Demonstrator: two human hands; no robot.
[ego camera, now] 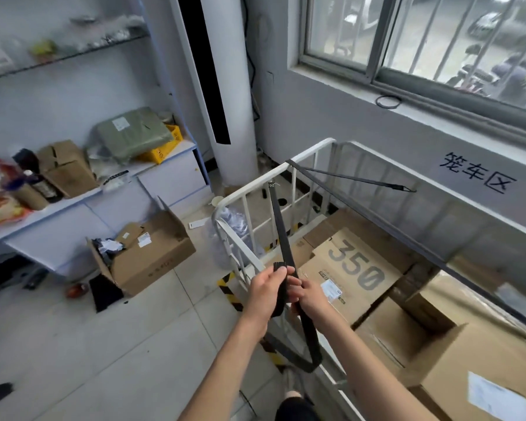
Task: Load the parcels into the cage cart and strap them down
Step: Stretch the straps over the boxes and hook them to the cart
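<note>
Both hands hold one black strap [281,226]: the left hand [264,293] curls round its folded end, and the right hand [315,300], touching it, grips the slack looping below. The strap's length runs up and away from the hands to the cart rail [255,183]. At least four boxes [356,268] lie right of the nearer right hand, with a second strap [356,177] beyond them.

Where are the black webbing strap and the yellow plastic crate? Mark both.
black webbing strap [280,226]: head view, on its taut upper stretch.
yellow plastic crate [161,154]: head view, on its front wall.
</note>
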